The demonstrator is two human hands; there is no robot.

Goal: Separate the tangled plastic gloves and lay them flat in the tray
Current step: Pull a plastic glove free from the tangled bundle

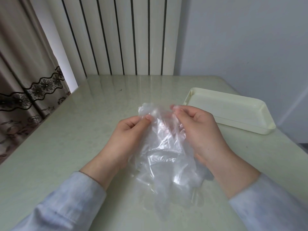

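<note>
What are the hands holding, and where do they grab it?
Both the left hand and right hand pinch the clear gloves at their top edge.

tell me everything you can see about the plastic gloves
The plastic gloves are a bunch of thin, clear, crinkled film with shiny white glints; the table shows through them. How many there are cannot be told. The left hand pinches the top edge at one corner, the right hand at the other, holding the bunch up. The rest hangs down between the wrists toward the table; whether it touches is unclear. None lies in the tray.
</note>
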